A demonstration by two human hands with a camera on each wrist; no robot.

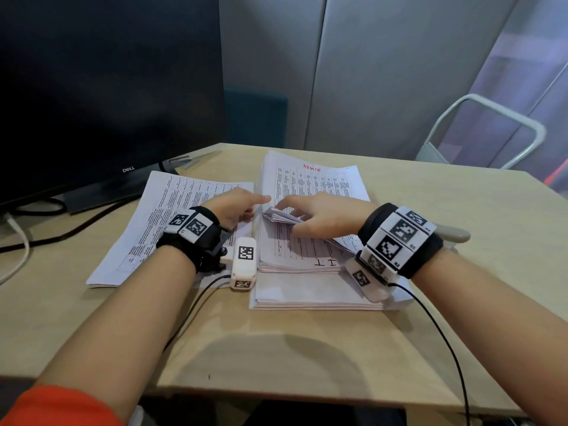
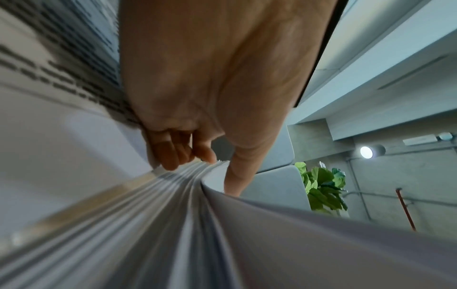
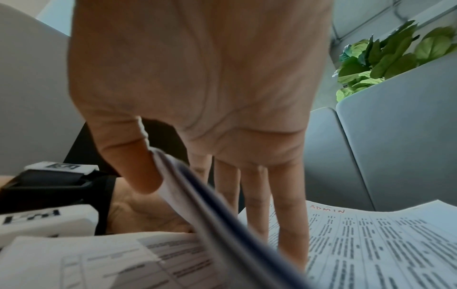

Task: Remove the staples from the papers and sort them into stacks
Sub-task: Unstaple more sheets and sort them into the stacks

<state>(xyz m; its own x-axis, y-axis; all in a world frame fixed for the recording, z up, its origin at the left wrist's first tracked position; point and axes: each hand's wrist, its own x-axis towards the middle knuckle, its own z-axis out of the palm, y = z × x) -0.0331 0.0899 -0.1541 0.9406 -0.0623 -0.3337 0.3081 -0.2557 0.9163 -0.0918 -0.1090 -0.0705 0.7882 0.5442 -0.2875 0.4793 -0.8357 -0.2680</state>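
A thick stack of printed papers [image 1: 295, 253] marked "I.T" lies mid-table; its fanned edge fills the left wrist view [image 2: 148, 224]. My right hand [image 1: 289, 216] pinches a bundle of lifted pages [image 1: 281, 216] at the stack's far left corner, thumb on one side and straight fingers on the other [image 3: 178, 181]. These pages [image 3: 210, 205] curl up off the stack. My left hand [image 1: 242, 204] is at the same corner, curled fingers [image 2: 173, 154] against the page edges and thumb across the top. No staple is visible. Behind lies a stack headed "ADMIN" [image 1: 319, 179].
A thin pile of sheets [image 1: 166, 222] lies left of the stack, and a blank-topped pile [image 1: 307, 298] sits under its near end. A dark monitor [image 1: 107, 87] and cables [image 1: 46, 238] occupy the left. A beige handle [image 1: 455, 233] pokes out behind my right wrist. A white chair [image 1: 491, 130] stands far right.
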